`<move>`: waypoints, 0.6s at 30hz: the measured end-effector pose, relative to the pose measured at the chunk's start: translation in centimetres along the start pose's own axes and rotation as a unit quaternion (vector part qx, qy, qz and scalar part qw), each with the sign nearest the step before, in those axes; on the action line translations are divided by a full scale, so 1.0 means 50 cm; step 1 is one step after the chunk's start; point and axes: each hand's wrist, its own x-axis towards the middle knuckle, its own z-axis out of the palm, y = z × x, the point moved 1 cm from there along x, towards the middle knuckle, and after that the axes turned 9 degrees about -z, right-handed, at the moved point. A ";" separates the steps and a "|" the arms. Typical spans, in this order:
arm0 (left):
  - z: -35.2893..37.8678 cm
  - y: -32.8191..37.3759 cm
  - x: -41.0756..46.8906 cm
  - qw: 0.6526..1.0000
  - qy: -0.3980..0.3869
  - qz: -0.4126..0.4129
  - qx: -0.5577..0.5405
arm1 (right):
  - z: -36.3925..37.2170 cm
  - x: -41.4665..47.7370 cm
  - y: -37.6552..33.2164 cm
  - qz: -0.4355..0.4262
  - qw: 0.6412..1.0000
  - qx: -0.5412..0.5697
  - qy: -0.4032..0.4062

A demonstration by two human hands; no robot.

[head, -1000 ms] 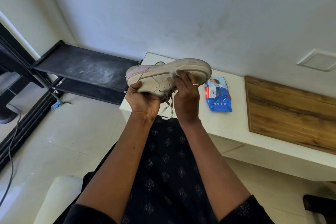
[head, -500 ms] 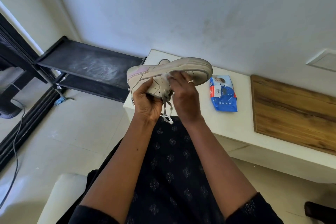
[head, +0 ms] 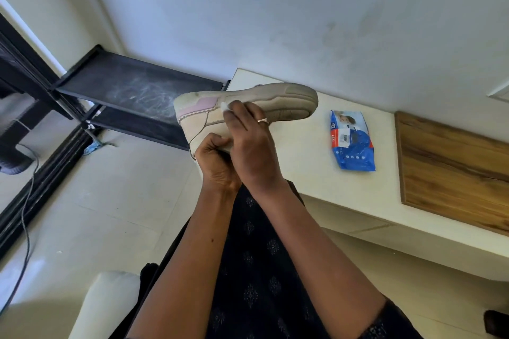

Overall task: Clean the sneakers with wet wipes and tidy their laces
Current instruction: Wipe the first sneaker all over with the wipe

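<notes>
A beige sneaker (head: 278,99) with a pink heel patch is held up on its side, sole facing away toward the wall, heel to the left. My left hand (head: 216,164) grips it from below, fingers curled. My right hand (head: 248,137), wearing a ring, crosses over the left and presses a small white wet wipe (head: 223,105) against the sneaker's side beside the pink patch. A thin lace (head: 199,132) loops down the sneaker's side toward my left hand. The blue wet wipes pack (head: 351,140) lies flat on the white table (head: 316,181), to the right of the sneaker.
A wooden board (head: 454,173) lies on the table at the right. A black metal rack (head: 132,91) stands to the left against the wall. Cables (head: 26,223) run over the tiled floor at the left. A white cushion edge (head: 102,305) shows below my left arm.
My right hand with the wipe has slid left along the sneaker's side toward the pink heel patch. My left hand has shifted its hold lower, and the dangling laces are no longer seen.
</notes>
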 end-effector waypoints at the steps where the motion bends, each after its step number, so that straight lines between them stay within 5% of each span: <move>1: -0.009 0.008 0.002 1.000 -0.001 0.009 -0.016 | 0.008 -0.001 -0.007 -0.017 1.000 -0.004 -0.005; 12: -0.047 0.050 0.003 0.997 0.017 0.060 -0.041 | 0.059 0.000 0.050 0.102 0.992 0.016 0.070; 18: -0.080 0.069 0.005 0.997 0.049 0.045 -0.050 | 0.087 -0.005 -0.027 0.027 0.996 0.082 0.036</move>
